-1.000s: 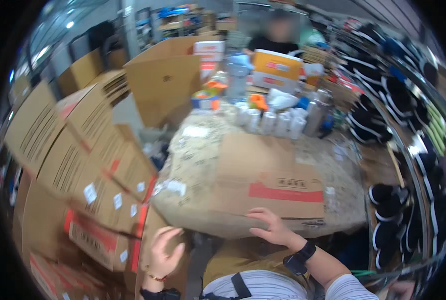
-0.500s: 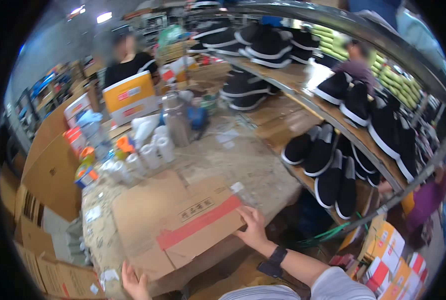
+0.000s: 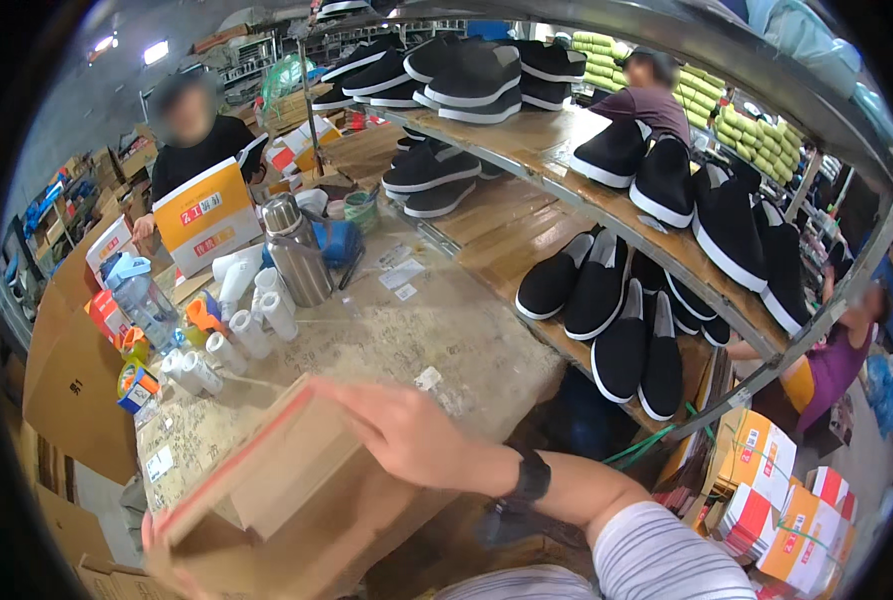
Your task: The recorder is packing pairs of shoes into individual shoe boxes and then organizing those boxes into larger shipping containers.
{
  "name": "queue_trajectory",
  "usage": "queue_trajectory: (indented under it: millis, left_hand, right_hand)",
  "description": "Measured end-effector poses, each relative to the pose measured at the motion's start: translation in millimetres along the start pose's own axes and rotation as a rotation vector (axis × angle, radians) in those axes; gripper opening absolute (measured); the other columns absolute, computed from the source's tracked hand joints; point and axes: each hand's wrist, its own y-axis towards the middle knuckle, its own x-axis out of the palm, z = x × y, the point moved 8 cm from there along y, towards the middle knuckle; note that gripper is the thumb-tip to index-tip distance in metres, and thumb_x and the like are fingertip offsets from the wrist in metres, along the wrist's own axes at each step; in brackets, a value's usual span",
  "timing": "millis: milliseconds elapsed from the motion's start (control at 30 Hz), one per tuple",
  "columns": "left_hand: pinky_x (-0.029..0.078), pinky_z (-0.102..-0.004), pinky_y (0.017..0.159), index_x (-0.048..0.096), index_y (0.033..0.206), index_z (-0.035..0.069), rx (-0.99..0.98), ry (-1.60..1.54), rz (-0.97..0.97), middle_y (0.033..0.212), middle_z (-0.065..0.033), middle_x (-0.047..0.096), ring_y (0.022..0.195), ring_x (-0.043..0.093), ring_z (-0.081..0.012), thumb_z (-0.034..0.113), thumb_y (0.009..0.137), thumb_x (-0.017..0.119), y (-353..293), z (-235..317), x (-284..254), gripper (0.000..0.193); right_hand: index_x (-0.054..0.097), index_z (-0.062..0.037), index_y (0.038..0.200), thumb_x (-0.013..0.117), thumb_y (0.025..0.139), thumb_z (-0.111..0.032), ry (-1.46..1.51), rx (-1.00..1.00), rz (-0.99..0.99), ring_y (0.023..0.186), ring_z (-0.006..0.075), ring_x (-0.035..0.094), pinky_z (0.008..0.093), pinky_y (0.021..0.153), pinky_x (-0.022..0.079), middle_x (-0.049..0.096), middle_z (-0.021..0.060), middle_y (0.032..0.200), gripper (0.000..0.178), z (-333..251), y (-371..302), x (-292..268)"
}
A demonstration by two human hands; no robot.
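Note:
A brown cardboard box (image 3: 351, 520) with a red stripe along its upper edge is tilted up at the near side of the worktable, blurred by motion. Its open inside shows between the walls. My right hand (image 3: 401, 430), a dark band on its wrist, grips the box's far upper edge, fingers folded over it. At the box's left end a blurred, skin-toned sliver may be a finger of my left hand; the rest is hidden behind the cardboard. The marked tabletop (image 3: 446, 340) lies beyond the box.
White rolls (image 3: 251, 335), tape dispensers (image 3: 204, 312), a steel flask (image 3: 296, 255) and a plastic jug (image 3: 144, 300) stand at the table's far left. A metal rack with black shoes (image 3: 621, 345) rises at right. Bundled cartons (image 3: 761, 460) lie below it. A co-worker (image 3: 201, 150) holds a yellow-white carton.
The cardboard, flat-looking with its printed face up before, is now tilted up and opened out. My right hand has moved left with its edge; my left hand has mostly gone from sight.

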Motion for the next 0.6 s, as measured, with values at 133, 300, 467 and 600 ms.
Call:
queue_trajectory:
  millis: [133, 300, 467, 600]
  left_hand:
    - [0.041, -0.0314, 0.098, 0.028, 0.144, 0.003, -0.622, -1.356, -0.168, 0.141, -0.0129, 0.041, 0.125, 0.045, -0.0209, 0.042, 0.099, 0.041, -13, -84, 108, 0.06]
    - [0.036, -0.0359, 0.104, 0.027, 0.145, 0.006, -0.683, -1.432, -0.171, 0.144, -0.0157, 0.036, 0.129, 0.039, -0.0239, 0.024, 0.088, 0.065, 2, -60, 135, 0.071]
    - [0.032, -0.037, 0.109, 0.022, 0.145, 0.004, -0.589, -0.382, -0.308, 0.143, -0.0195, 0.034, 0.13, 0.037, -0.0323, -0.008, 0.045, 0.081, 12, -54, 124, 0.117]
    - [0.034, -0.0366, 0.108, 0.032, 0.141, 0.003, -0.484, -0.429, -0.176, 0.137, -0.0165, 0.042, 0.126, 0.042, -0.0293, -0.008, 0.054, 0.078, 13, -53, 125, 0.099]
  right_hand:
    - [0.062, -0.0031, 0.112, 0.059, 0.079, -0.006, -0.091, -0.368, -0.029, 0.092, 0.0269, 0.06, 0.0385, 0.084, 0.045, 0.065, 0.0111, 0.095, 0.033, -62, 4, 29]
    - [0.065, 0.0002, 0.098, 0.064, 0.079, -0.009, 0.234, 0.266, -0.274, 0.087, 0.0339, 0.061, 0.0424, 0.082, 0.047, 0.066, 0.0164, 0.093, 0.021, 110, 3, 119]
    - [0.065, -0.0069, 0.09, 0.063, 0.082, -0.013, -0.163, -0.594, 0.003, 0.097, 0.026, 0.058, 0.0386, 0.084, 0.045, 0.061, 0.0093, 0.097, 0.011, 9, 16, 60]
    - [0.052, -0.0081, 0.118, 0.062, 0.084, -0.013, 0.177, 0.474, 0.446, 0.099, 0.0343, 0.056, 0.0422, 0.089, 0.043, 0.058, 0.0134, 0.108, 0.036, 151, 14, 1]
